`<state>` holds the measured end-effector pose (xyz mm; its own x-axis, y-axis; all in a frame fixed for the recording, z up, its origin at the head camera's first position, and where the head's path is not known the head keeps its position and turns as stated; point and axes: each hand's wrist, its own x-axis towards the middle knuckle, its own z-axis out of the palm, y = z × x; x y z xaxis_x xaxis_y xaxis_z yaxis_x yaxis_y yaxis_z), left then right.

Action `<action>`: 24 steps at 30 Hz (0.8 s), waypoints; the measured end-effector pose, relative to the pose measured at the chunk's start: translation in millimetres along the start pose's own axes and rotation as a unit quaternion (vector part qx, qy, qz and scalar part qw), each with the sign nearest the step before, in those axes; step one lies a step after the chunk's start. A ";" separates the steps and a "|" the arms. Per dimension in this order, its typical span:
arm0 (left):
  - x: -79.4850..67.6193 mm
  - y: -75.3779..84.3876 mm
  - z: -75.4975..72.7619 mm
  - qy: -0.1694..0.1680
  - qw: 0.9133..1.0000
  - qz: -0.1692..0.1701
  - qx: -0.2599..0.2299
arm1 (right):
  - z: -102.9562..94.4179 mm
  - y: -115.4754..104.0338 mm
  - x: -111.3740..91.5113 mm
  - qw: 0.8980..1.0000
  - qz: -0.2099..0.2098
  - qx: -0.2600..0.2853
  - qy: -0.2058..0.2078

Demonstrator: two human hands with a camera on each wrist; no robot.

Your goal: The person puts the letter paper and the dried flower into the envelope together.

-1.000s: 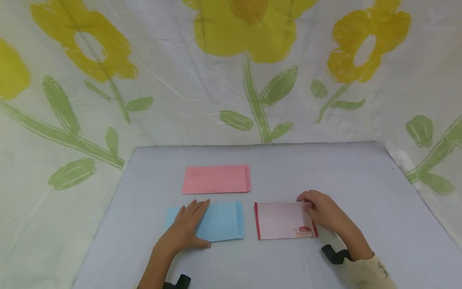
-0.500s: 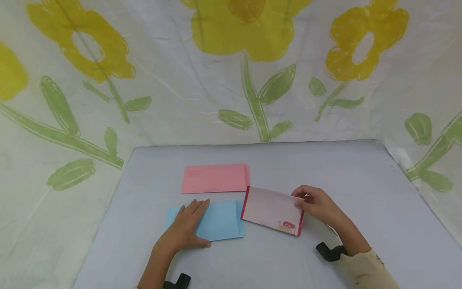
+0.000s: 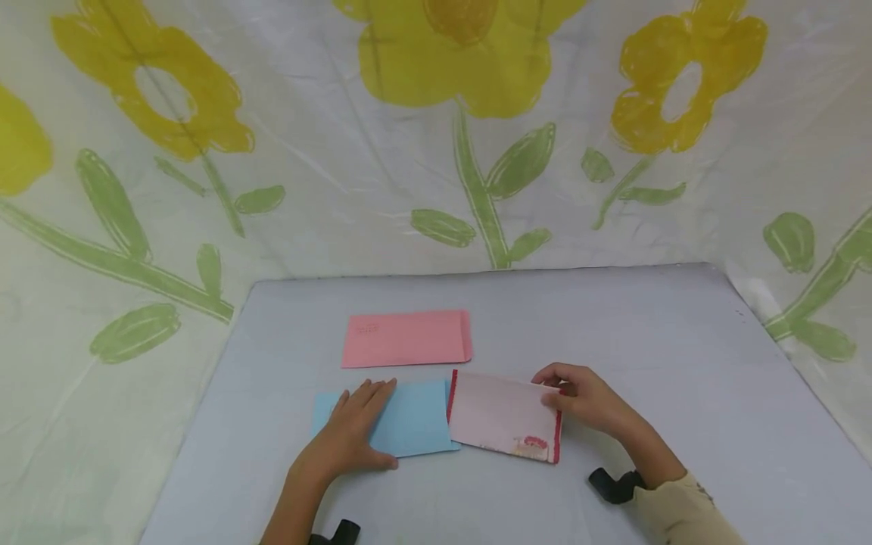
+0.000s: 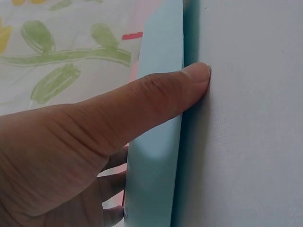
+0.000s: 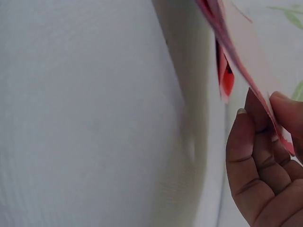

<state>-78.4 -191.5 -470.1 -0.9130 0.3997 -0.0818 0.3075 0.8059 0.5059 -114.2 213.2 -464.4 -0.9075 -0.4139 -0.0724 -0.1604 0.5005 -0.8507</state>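
Spread across the light blue envelope (image 3: 417, 418), my left hand (image 3: 354, 433) rests with its fingers straight, covering the envelope's left part. In the left wrist view the thumb (image 4: 156, 97) reaches over the near edge of the blue paper. My right hand (image 3: 584, 400) pinches the right end of a pale pink envelope (image 3: 500, 416) with red borders. That envelope is tilted, and its left end overlaps the blue one's right end. Thumb and fingers grip its edge in the right wrist view, where the pale pink paper (image 5: 251, 52) stands off the table.
A darker pink envelope (image 3: 403, 339) with small print lies flat behind the blue one. The table (image 3: 613, 318) has a pale cover. Behind it hangs a white sheet (image 3: 327, 174) painted with yellow flowers. Black wrist mounts (image 3: 613, 484) show below the hands.
My right hand has lifted the pale pink envelope from its place and moved it left, tilting it, until it overlaps the blue envelope. My left hand has stayed put.
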 end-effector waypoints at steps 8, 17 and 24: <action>0.1 1.1 -0.7 -0.003 1.000 -0.002 0.001 | 4.8 -0.3 1.3 1.000 0.002 -0.016 -0.022; -0.6 1.5 -0.7 -0.006 1.000 0.000 0.004 | 5.0 -0.2 6.8 0.998 -0.015 -0.054 -0.024; 0.1 2.0 0.2 -0.010 1.000 -0.007 0.007 | 6.3 -1.3 13.9 0.998 -0.017 -0.062 -0.019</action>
<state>-77.8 -189.8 -469.3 -0.9117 0.3969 -0.1060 0.2983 0.8171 0.4934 -124.2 202.1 -467.6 -0.8858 -0.4593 -0.0656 -0.2399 0.5745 -0.7825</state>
